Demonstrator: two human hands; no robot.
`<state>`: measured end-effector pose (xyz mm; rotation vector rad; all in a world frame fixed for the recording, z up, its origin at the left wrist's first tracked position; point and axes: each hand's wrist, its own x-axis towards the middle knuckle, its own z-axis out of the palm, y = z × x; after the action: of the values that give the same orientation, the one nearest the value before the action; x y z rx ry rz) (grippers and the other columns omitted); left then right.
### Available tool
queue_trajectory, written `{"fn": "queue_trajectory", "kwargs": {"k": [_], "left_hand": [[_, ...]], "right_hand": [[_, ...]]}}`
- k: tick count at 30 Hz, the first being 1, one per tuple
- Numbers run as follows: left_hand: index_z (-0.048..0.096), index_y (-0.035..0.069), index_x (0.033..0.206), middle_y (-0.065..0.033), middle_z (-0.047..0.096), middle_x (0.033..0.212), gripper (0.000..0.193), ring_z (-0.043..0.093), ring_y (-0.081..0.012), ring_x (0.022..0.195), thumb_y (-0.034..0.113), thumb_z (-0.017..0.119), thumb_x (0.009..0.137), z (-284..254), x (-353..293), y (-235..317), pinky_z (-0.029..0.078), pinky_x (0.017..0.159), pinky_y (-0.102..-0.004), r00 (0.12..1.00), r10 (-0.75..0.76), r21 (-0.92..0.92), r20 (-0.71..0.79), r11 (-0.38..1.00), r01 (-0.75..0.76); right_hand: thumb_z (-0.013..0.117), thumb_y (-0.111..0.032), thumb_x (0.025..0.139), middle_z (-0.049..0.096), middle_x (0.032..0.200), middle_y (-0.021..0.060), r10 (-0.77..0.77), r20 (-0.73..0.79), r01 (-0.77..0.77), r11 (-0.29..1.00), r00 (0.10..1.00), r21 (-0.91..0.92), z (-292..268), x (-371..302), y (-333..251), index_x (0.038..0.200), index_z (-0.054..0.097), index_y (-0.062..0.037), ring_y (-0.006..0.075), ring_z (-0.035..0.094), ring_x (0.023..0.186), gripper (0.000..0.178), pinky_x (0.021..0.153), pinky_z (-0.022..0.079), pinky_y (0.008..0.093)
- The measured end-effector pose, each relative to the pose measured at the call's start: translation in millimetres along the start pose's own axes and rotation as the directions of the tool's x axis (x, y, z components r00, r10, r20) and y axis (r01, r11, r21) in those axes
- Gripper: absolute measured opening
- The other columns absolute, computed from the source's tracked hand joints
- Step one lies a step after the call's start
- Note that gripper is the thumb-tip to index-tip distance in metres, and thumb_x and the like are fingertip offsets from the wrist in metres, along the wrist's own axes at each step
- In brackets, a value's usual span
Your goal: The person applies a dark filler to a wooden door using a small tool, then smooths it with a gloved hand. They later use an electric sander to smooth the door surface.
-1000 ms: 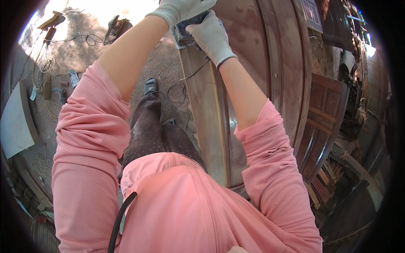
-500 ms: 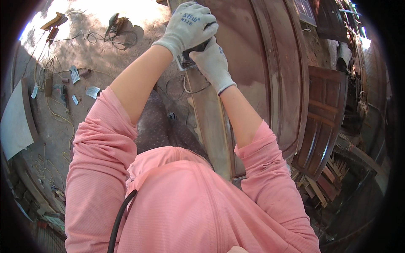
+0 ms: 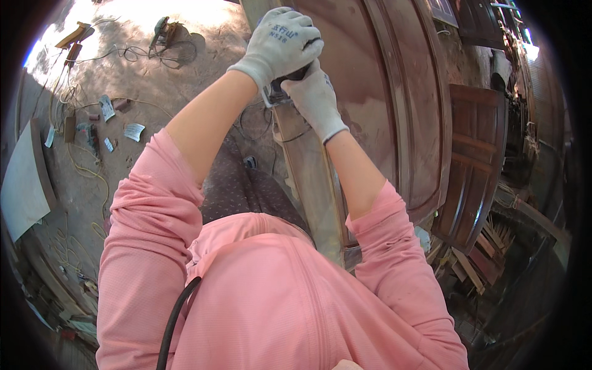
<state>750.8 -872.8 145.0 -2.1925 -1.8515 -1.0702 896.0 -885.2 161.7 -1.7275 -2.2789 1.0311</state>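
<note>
Both my hands wear white knit gloves and close together round a dark power sander [image 3: 276,94], mostly hidden beneath them. My left hand [image 3: 282,44] wraps over its top at the far side. Nearer me, my right hand [image 3: 313,97] grips its back end, thumb pointing left. A metal clip shows at the sander's near left corner. The tool sits at the left edge strip [image 3: 303,157] of a large brown wooden door [image 3: 361,80], whose surface has paler, dusty patches. A dark cord [image 3: 293,139] loops below the sander across the edge strip.
Another panelled door [image 3: 472,148] leans at the right beside scrap wood [image 3: 475,271]. On the floor at left lie a corded power tool [image 3: 163,36], a green tool [image 3: 90,139], paper sheets [image 3: 133,131], tangled cords [image 3: 83,169] and a pale board [image 3: 26,179].
The view has turned slightly. Both hands, still closed on the sander, appear a little lower and to the right, and the cord's loop has shifted.
</note>
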Motion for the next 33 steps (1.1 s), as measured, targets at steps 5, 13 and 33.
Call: {"fn": "queue_trajectory", "kwargs": {"k": [5,13,33], "left_hand": [[0.077,0.015,0.092,-0.0016,0.072,0.104,0.022,0.065,-0.0242,0.110,0.032,0.063,0.090,1,-7,15,0.043,0.111,-0.0443,0.999,0.015,-0.017,0.042,1.000,-0.014],[0.077,0.014,0.085,-0.0027,0.072,0.094,0.021,0.067,-0.0225,0.105,0.030,0.064,0.089,2,-17,51,0.042,0.112,-0.0426,0.997,0.017,-0.123,0.077,0.992,-0.007],[0.074,0.015,0.078,-0.0045,0.071,0.088,0.020,0.066,-0.0242,0.098,0.031,0.065,0.085,0,79,-113,0.046,0.101,-0.0434,0.997,-0.010,-0.018,-0.079,1.000,0.008]], "right_hand": [[0.073,-0.024,0.081,0.072,0.119,0.0220,-0.046,-0.037,0.047,0.999,0.998,0.016,3,-11,18,0.131,0.051,-0.0013,0.0394,0.066,0.116,0.059,0.100,0.052,0.0468],[0.073,-0.017,0.081,0.073,0.119,0.0196,0.024,-0.059,-0.019,0.995,0.998,0.095,1,-44,46,0.135,0.053,-0.0007,0.0365,0.068,0.116,0.060,0.098,0.052,0.0421],[0.070,-0.026,0.082,0.072,0.119,0.0221,-0.066,0.037,0.066,0.998,0.997,0.007,0,125,-64,0.131,0.054,0.0006,0.0386,0.067,0.116,0.058,0.100,0.053,0.0449]]}}
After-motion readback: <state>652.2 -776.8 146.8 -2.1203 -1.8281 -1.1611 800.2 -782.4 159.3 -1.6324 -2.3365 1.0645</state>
